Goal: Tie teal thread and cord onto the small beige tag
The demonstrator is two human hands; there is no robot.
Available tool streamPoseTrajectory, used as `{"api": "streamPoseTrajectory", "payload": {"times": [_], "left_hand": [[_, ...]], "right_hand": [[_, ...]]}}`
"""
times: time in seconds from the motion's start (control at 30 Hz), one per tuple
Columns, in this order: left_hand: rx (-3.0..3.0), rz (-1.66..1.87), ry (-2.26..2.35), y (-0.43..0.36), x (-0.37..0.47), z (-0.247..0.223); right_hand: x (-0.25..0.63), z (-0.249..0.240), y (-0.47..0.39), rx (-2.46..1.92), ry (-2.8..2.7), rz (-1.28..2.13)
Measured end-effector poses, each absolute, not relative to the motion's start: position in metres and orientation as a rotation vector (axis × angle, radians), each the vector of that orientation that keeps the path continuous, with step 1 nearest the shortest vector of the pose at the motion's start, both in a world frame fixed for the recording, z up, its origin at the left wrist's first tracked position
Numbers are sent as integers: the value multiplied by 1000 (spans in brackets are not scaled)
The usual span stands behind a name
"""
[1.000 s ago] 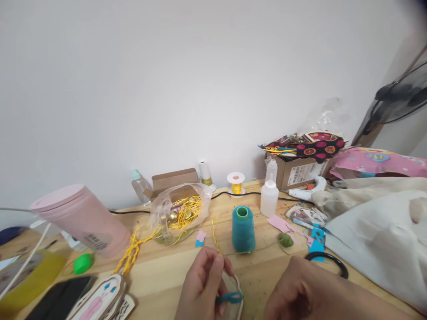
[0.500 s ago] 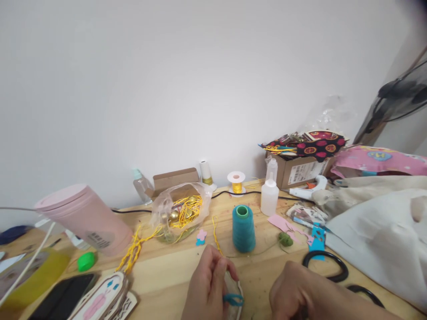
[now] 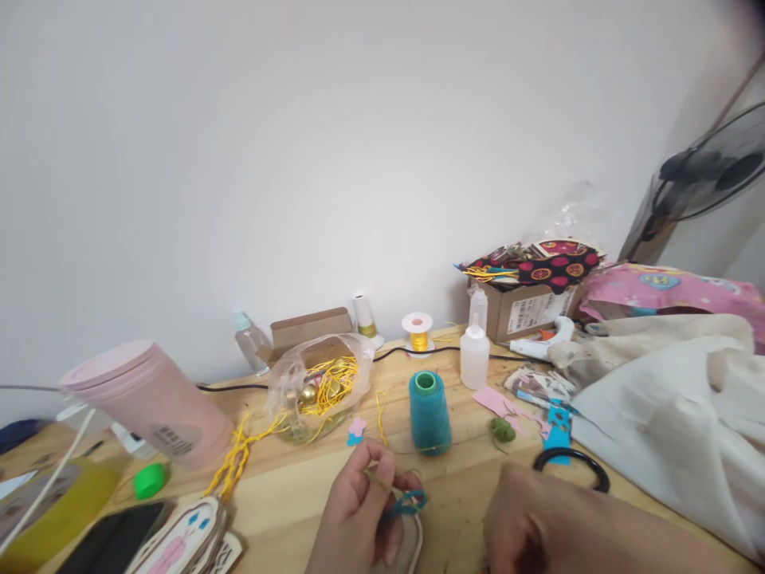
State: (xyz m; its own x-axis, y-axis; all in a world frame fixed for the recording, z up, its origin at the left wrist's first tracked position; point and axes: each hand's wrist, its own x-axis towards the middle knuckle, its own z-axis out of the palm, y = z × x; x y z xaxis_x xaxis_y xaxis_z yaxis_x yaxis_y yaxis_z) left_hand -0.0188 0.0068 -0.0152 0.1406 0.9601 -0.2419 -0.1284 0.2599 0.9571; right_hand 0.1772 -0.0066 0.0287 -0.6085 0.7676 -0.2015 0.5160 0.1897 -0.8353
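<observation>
My left hand (image 3: 362, 510) is at the bottom centre, its thumb and fingers pinched on a looped teal cord (image 3: 411, 502). Below the fingers shows the rounded edge of a flat, pale piece (image 3: 413, 544), mostly hidden by the hand. To the right is my right hand (image 3: 531, 514), curled closed and slightly blurred; whatever it holds is out of sight. Just behind it, a black scissor handle (image 3: 601, 476) is partly covered. A cone of teal thread (image 3: 429, 418) stands upright beyond my hands, with a small ball of green cord (image 3: 503, 430) to its right.
A pink tumbler (image 3: 149, 399), a phone (image 3: 113, 538) and stacked wooden tags (image 3: 179, 542) lie left. Behind are a plastic bag of yellow cord (image 3: 326, 383), a yellow spool (image 3: 419, 339) and a squeeze bottle (image 3: 474, 359). White cloth (image 3: 669, 406) and a cardboard box (image 3: 519, 311) occupy the right.
The view has shifted slightly. In my left hand the teal loop sits higher and closer to the fingertips. My right forearm now covers the second scissor handle.
</observation>
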Motion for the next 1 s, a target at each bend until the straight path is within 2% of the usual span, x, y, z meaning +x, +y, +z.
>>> {"api": "streamPoseTrajectory", "payload": {"times": [0.07,0.13,0.6,0.73,1.0], "left_hand": [[953,986,1094,3,-15,-11],[945,970,1078,0,-12,-7],[1065,972,1113,-6,-10,0],[1045,808,1177,-6,-12,1],[1017,816,1021,-4,-19,-10]], "right_hand": [[175,21,-1,-1307,-2066,1179],[171,13,2,-1264,-1983,1140],[152,-17,8,-919,-1517,1907],[156,-10,9,-953,-1479,1885],[161,-7,11,-993,-1579,1792]]}}
